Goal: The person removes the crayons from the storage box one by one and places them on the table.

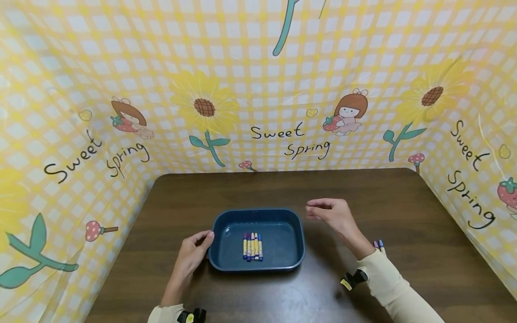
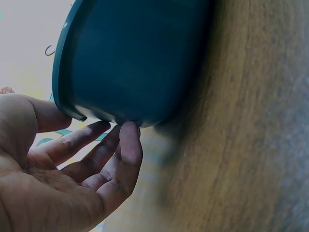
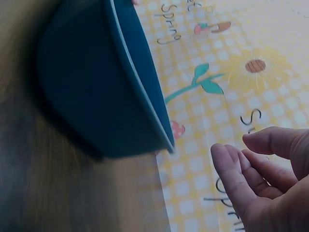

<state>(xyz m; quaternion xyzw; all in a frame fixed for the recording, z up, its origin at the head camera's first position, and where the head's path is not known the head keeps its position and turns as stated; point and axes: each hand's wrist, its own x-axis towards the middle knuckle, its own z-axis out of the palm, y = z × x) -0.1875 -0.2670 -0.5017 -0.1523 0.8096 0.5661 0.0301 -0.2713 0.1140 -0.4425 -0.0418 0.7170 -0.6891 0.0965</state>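
Note:
A dark blue rectangular tray [image 1: 278, 264] sits on the table, with several crayons [image 1: 252, 246] lying side by side inside, left of its middle. My left hand [image 1: 193, 249] grips the tray's left end. In the left wrist view its thumb is at the rim and its fingertips [image 2: 130, 133] touch the outer wall. Off the tray's right end, my right hand [image 1: 333, 215] hovers with fingers loosely bent. Nothing shows between its thumb and fingers in the right wrist view, and it stands apart from the tray wall [image 3: 82, 87].
Two more crayons [image 1: 378, 245], pinkish-purple and blue at their tips, lie on the table beyond my right sleeve, which partly hides them. The brown wooden table [image 1: 173, 193] ends at the back and sides against a yellow checked cloth [image 1: 258, 89].

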